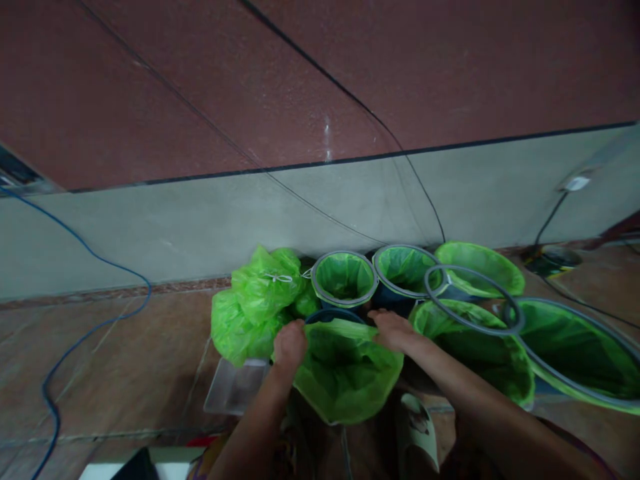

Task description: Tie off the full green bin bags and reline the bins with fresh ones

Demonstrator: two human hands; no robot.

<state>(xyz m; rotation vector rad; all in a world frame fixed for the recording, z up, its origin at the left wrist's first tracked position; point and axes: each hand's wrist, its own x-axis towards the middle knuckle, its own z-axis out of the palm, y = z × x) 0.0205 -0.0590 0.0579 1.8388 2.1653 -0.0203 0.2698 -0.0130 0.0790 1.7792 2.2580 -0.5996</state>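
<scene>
- Our left hand [291,343] clamps the green bin liner [345,383]; our right hand [393,330] touches it, grip unclear.
- We're likely lining the blue bin [334,313]; next, stretch evenly.

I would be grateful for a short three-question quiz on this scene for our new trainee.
1. Multiple choice: what are the left hand and right hand both at the edge of?
a) a cardboard box
b) an open green bag
c) a metal bucket

2. True or false: the bundled green bags, with a white tie showing, sit to the left of the round lined bin in the picture.

3. Fill in the blank: the shallow tray lies on the person's ____ side.

Key: 1. b; 2. true; 3. left.
</scene>
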